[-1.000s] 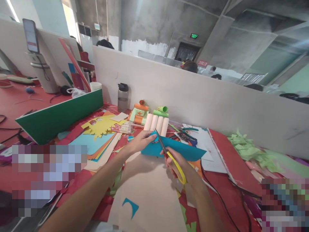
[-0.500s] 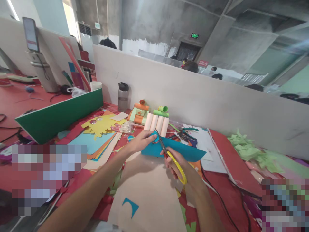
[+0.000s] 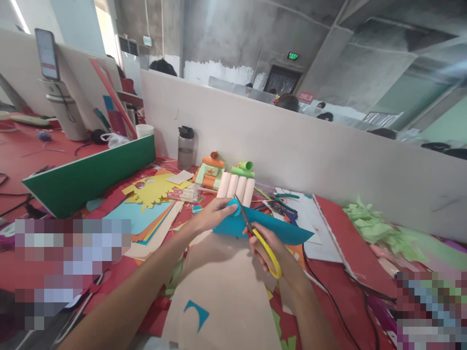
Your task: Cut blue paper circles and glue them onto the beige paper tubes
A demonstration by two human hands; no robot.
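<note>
My left hand pinches the left end of a blue sheet of paper, thumb on top. In my right hand is a pair of scissors with yellow handles, its blades pointing up and left at the paper near my left fingertips. A rounded edge shows on the blue paper by my left thumb. Below both hands lies a large beige sheet, and on it a crescent-shaped blue scrap. Just beyond the paper stand several pale paper rolls side by side.
A green board stands at the left, near stacked coloured paper and a yellow cutout. A dark water bottle stands against the white partition. Pliers lie beyond the blue paper; crumpled green paper sits right.
The hands, scissors and blue paper hold almost the same place. The right end of the blue sheet has shifted very slightly right and down.
</note>
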